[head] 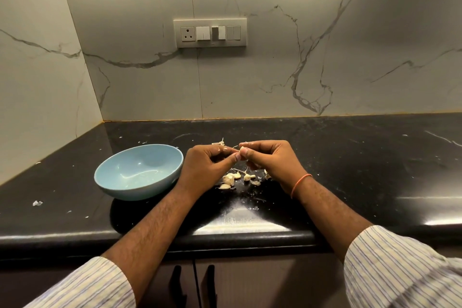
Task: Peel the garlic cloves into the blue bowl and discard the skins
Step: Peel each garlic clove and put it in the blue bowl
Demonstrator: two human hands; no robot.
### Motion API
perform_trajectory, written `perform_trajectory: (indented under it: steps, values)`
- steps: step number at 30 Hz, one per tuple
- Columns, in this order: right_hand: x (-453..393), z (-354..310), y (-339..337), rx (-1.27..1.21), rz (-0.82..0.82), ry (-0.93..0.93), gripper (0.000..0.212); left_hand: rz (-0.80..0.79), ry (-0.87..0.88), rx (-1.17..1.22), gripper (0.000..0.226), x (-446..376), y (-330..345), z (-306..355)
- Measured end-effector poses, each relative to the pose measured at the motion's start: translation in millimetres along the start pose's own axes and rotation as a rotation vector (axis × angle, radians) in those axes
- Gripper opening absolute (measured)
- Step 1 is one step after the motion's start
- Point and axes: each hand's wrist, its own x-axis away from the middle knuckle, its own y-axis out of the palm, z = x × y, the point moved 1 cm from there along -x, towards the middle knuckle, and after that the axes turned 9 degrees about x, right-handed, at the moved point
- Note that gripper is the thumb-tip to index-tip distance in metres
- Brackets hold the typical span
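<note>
A light blue bowl (107,177) sits on the black counter at the left, and I see no cloves inside it. Just right of it, my left hand (207,165) and my right hand (270,160) meet above the counter, both pinching one small garlic clove (242,150) between thumb and fingertips. A thin strand of skin sticks out from the clove toward the left. Under the hands lies a small heap of garlic cloves and papery skins (237,179).
The black counter (362,170) runs to a marble wall at the back and left, and bits of skin (37,203) are scattered on it. One skin piece (218,142) lies behind my hands. A switch panel (210,32) is on the wall. Cabinet handles show below the front edge.
</note>
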Motion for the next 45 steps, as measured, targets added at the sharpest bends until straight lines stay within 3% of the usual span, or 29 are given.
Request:
perform_trajectory:
  steps: [13, 28, 32, 34, 45]
  values:
    - [-2.2, 3.8, 0.3, 0.163, -0.081, -0.073, 0.024, -0.009, 0.014, -0.055, 0.006, 0.3, 1.8, 0.7]
    - [0.9, -0.1, -1.1, 0.161, -0.107, -0.109, 0.026, -0.044, -0.038, -0.052, 0.008, -2.0, 3.2, -1.9]
    - [1.9, -1.0, 0.9, 0.139, -0.114, -0.12, 0.024, -0.011, -0.063, -0.044, 0.022, -3.2, 1.3, -2.9]
    - [1.2, -0.1, 1.1, 0.126, -0.084, -0.121, 0.024, -0.019, -0.054, -0.038, 0.011, -3.7, 1.8, -3.7]
    - [-3.0, 1.0, -1.0, 0.066, -0.005, -0.099, 0.032, -0.076, -0.172, 0.201, 0.019, -4.2, -0.7, 2.0]
